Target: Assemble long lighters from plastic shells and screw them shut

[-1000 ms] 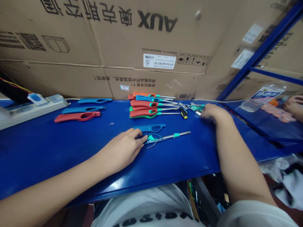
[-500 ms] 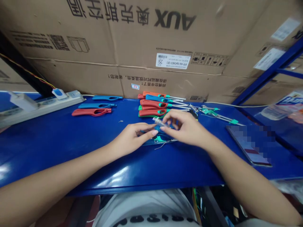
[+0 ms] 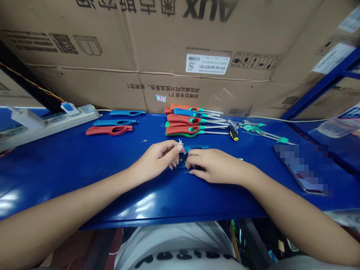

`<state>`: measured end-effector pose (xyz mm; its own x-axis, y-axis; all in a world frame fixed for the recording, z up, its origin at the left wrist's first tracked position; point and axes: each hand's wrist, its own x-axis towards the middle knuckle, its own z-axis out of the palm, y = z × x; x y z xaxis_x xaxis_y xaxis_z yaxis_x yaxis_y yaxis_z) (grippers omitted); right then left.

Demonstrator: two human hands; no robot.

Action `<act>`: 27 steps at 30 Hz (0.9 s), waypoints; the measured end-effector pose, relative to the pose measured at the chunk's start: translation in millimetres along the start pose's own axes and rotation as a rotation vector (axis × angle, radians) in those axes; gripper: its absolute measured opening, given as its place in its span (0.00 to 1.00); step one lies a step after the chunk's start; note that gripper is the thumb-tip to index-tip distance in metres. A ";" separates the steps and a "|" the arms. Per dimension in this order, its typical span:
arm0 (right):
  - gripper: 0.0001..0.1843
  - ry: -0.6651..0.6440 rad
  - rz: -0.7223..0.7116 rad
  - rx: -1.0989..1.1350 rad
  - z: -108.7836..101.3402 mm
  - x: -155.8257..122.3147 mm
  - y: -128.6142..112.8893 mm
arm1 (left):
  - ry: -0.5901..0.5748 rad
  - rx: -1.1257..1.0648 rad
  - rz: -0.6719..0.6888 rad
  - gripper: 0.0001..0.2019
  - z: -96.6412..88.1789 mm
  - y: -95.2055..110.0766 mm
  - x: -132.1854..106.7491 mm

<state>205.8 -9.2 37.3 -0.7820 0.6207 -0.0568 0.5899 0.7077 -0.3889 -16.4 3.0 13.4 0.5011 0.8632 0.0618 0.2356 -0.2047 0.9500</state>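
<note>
My left hand is closed in a pinch, with a small white part poking up from its fingertips. Just right of it, my right hand bends low over the table, fingers curled and pressed together. A thin wire sticks out at the right fingertips. Beneath and behind both hands lies a blue lighter shell, largely covered by them. Small dark parts show between the hands. The tip of a metal rod peeks out beyond the right wrist.
Assembled lighters with metal rods are stacked at the back. Handle shells lie at left near a power strip. A screwdriver, green-ended rods and a phone lie right. A cardboard box stands behind.
The small pale part has gone from my right hand to my left fingertips. My right hand has come down over the wire and rod, uncovering the screwdriver. The view has shifted slightly.
</note>
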 end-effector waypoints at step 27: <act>0.14 0.148 0.151 0.965 18.2 21.6 32.7 | -0.038 -0.123 -0.066 0.15 1.2 -12.4 -0.5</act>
<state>204.6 21.2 6.6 -0.6402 0.7642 -0.0780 0.2130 0.0790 -0.9739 -18.5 4.6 1.2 0.5194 0.8545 -0.0114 0.1667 -0.0882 0.9821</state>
